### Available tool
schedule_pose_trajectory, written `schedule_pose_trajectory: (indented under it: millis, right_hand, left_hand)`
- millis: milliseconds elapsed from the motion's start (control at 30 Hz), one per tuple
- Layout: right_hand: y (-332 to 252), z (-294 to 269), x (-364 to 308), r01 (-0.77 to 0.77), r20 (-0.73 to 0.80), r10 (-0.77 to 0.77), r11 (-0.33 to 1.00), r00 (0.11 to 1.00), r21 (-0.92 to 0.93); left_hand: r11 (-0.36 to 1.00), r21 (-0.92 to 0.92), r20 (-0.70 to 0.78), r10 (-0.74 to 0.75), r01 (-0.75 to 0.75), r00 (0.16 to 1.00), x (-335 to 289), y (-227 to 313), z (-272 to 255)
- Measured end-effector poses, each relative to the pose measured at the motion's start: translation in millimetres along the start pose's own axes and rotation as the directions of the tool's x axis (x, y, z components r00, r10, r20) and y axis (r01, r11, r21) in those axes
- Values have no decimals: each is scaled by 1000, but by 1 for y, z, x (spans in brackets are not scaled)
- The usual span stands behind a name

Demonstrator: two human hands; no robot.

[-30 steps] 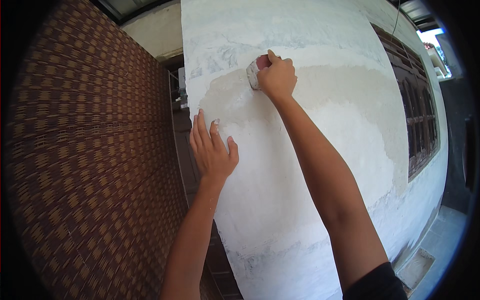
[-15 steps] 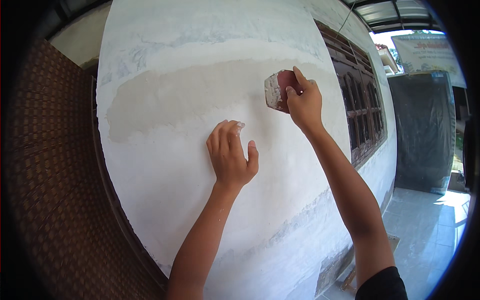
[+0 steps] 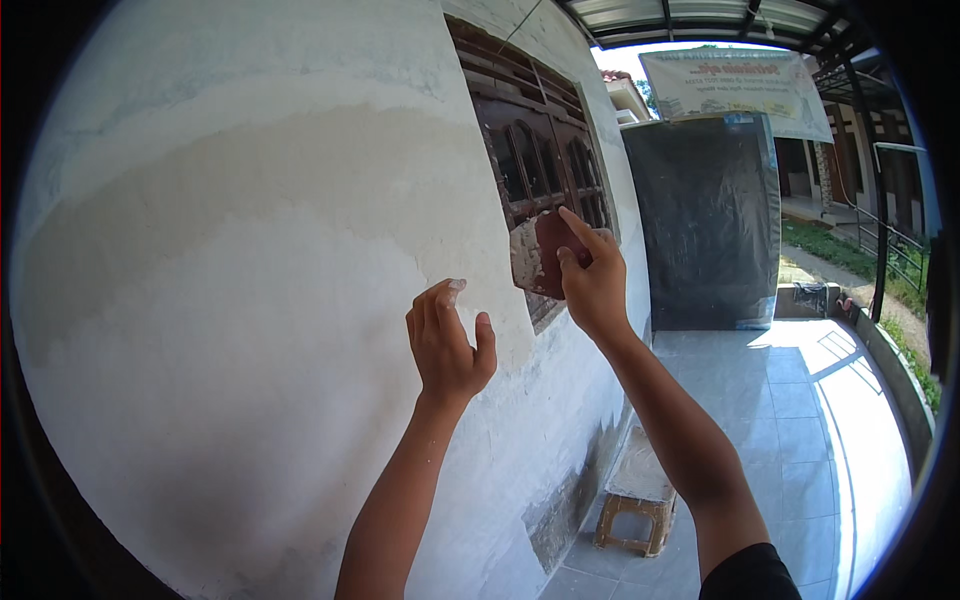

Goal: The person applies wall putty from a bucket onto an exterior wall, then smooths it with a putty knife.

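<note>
Scraper [image 3: 545, 262] pinched in the right hand [image 3: 598, 287] has come in front of the window [image 3: 538, 150]; half-curled left hand [image 3: 446, 348] holds nothing.

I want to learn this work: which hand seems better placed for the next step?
Probably the right hand: it grips the reddish scraper, while the left hand appears empty, raised before the wall.

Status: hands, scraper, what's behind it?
Right hand grips white-smeared scraper. Left hand open, empty; touching wall unclear. Window behind scraper.
</note>
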State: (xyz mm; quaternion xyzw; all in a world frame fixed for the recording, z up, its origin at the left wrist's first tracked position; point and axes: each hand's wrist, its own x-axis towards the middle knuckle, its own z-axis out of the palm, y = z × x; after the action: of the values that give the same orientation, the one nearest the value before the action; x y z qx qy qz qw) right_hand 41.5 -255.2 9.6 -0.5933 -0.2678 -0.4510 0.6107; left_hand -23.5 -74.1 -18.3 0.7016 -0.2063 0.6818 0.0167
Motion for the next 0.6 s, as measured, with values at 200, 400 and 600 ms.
schedule_pose_trajectory:
  millis: [200, 400, 600]
  right_hand:
    - [48, -77, -21, -109, 26, 114, 982, 993, -151]
    - [100, -150, -41, -200, -49, 194, 934, 980, -296]
    - [129, -205, -64, -266, -114, 241, 888, 964, -375]
  left_hand:
    - [969, -225, -1, -100, 98, 995, -27, 59, 81]
    - [891, -399, 65, -206, 215, 976, -59, 122, 154]
    - [827, -492, 181, -208, 272, 961, -89, 183, 186]
